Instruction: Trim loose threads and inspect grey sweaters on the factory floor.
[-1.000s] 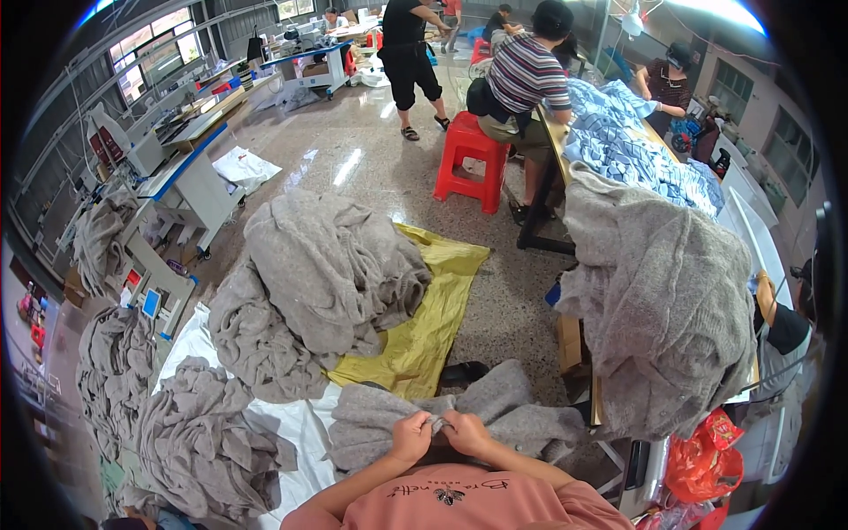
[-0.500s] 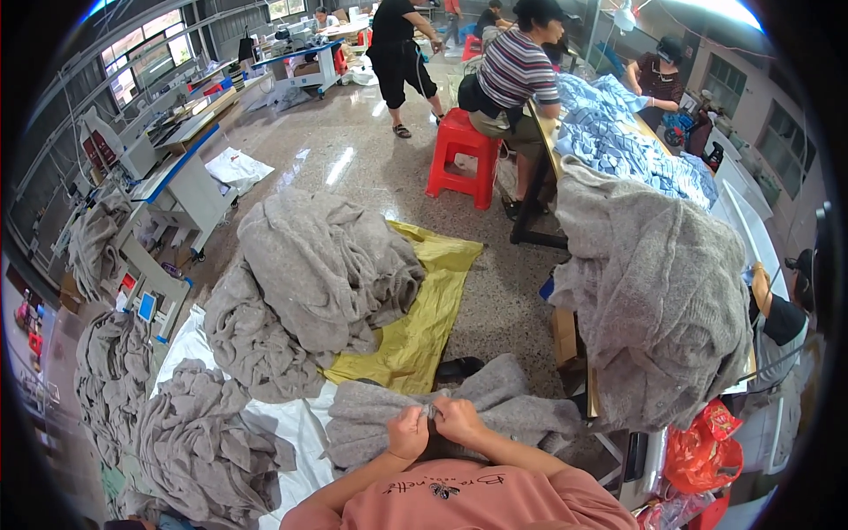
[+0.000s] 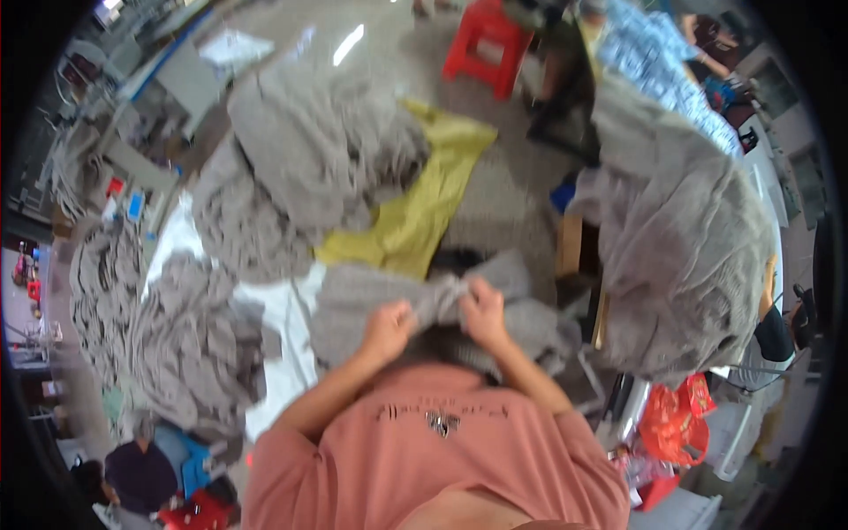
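Observation:
A grey knitted garment lies across my lap, with a bunched stretch of it running between my hands. My left hand is closed on the knit at the left end of that stretch. At the other end my right hand grips it too, fingers curled in. The picture is blurred, so exactly which part of the garment I hold cannot be made out.
Ahead lies a heap of grey knits on a yellow sheet. More knits pile up on a white sheet at left. At right, grey knits cover a table end beside a red bag. A red stool stands beyond.
My hands have moved apart from close together, and the garment now spans the gap between them. The view has tilted downward, so the surroundings sit higher in the picture.

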Demonstrator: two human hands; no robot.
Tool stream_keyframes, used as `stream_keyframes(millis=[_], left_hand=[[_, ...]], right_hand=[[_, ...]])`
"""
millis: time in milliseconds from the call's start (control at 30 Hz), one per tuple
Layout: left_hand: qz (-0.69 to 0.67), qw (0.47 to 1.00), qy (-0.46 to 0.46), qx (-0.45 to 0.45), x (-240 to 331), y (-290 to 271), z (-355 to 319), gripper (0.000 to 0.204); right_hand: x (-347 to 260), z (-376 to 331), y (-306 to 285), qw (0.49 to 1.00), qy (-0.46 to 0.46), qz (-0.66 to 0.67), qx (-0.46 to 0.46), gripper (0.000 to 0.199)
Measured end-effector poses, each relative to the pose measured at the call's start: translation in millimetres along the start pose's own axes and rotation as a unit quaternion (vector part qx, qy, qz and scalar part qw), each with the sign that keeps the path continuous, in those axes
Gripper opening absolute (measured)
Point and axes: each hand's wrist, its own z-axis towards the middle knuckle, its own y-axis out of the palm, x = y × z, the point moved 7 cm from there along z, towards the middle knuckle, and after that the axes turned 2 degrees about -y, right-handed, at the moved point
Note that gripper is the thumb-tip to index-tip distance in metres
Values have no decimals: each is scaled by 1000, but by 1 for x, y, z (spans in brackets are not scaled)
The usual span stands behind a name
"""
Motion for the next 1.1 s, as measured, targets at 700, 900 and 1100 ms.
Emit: stream_keyframes(millis=[700, 900, 1100], left_hand=[[-260, 952, -142, -77, 14, -5, -11, 5], [-317, 927, -175, -95, 13, 18, -11, 6], [-421, 878, -213, -86, 14, 9, -12, 6]], right_hand=[[-18, -16, 53, 952, 14, 115, -285, 2], [-41, -15, 53, 961, -200, 13, -190, 2], [-13, -11, 49, 965, 4, 125, -230, 3]])
